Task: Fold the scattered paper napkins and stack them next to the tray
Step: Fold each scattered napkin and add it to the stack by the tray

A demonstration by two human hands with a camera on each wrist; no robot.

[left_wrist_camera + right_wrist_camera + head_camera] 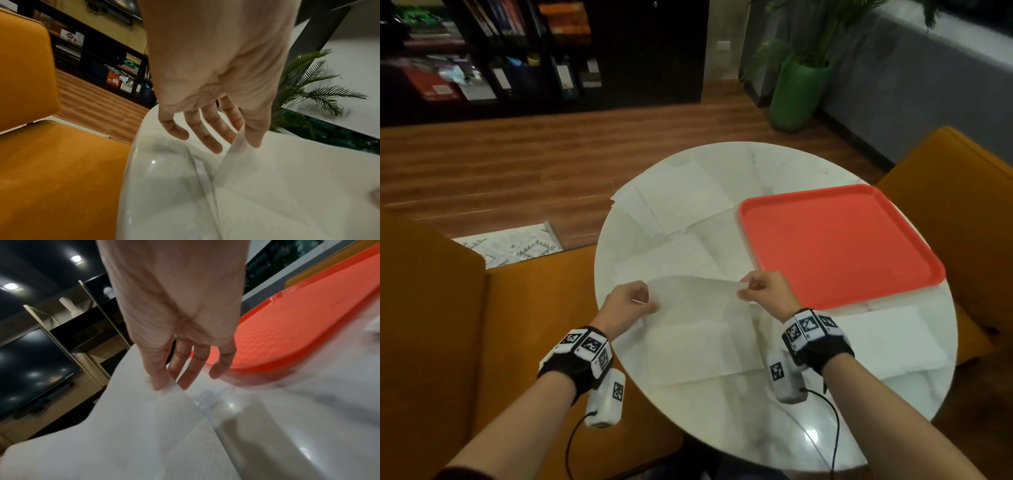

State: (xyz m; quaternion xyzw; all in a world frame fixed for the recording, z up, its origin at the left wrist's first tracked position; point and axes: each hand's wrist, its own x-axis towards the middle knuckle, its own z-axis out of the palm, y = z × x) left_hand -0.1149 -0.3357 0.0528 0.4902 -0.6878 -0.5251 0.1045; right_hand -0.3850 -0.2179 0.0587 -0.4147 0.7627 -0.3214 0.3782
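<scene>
White paper napkin (pixel 698 308), head view: far edge lifted off the round surface (pixel 739 428) just left of the red tray (pixel 839 240), left hand (pixel 628 303) and right hand (pixel 767 291) each pinching a corner; bring both corners toward the near edge evenly. Left wrist view: thumb and fingers (pixel 232 128) clamp the paper. Right wrist view: thumb and forefinger likewise; keep tension light, thin paper likely tears.

Both forearms reaching forward over the near edge, a marker-covered band on each wrist. Left hand (pixel 629 301) raised, thumb and forefinger pinched together, other fingers (pixel 209 139) hanging loosely. Right hand (pixel 765 289) level with it, pinching likewise, palm down.
</scene>
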